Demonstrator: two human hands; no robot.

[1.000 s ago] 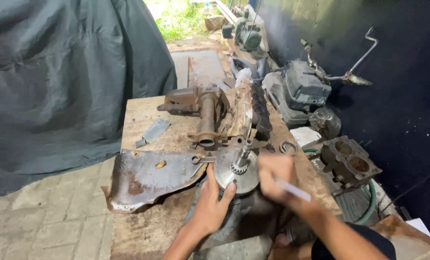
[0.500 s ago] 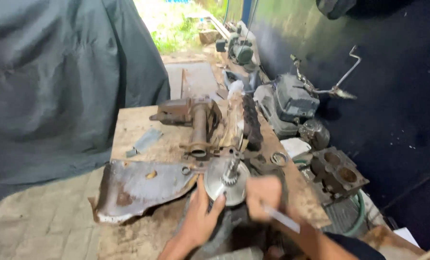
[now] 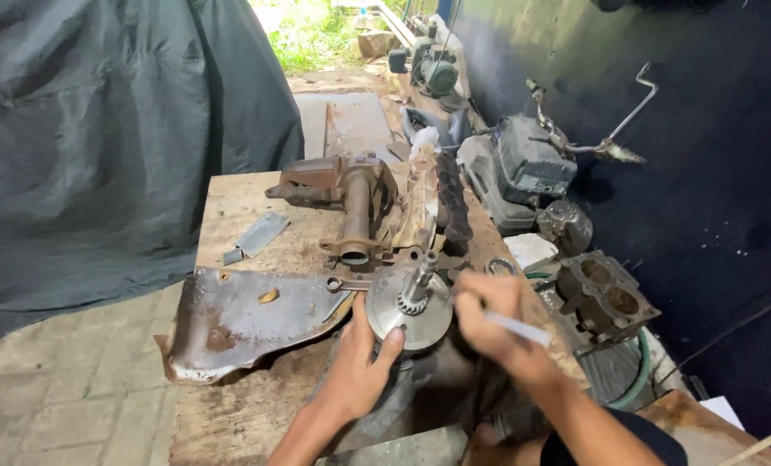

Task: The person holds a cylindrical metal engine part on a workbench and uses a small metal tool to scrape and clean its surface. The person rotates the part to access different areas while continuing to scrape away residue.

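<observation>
A round grey metal disc with an upright geared shaft (image 3: pixel 413 304) stands on the wooden workbench (image 3: pixel 230 207). My left hand (image 3: pixel 360 362) grips the disc's lower left rim, thumb up along its edge. My right hand (image 3: pixel 489 315) hovers at the disc's right side and is closed around a thin white stick (image 3: pixel 519 328) whose end points right. A small wrench (image 3: pixel 344 284) lies just left of the disc.
A rusty bent metal sheet (image 3: pixel 239 319) lies at the left. A rusty vise (image 3: pixel 351 203) and dark chain parts (image 3: pixel 450 203) stand behind the disc. An engine block (image 3: pixel 606 298), a grey engine (image 3: pixel 528 164) and a ring (image 3: pixel 499 267) sit to the right. A grey tarp (image 3: pixel 101 129) hangs at the left.
My right hand has shifted a little up and right beside the disc with the white stick. My left hand keeps its hold on the rim. The camera view has swayed.
</observation>
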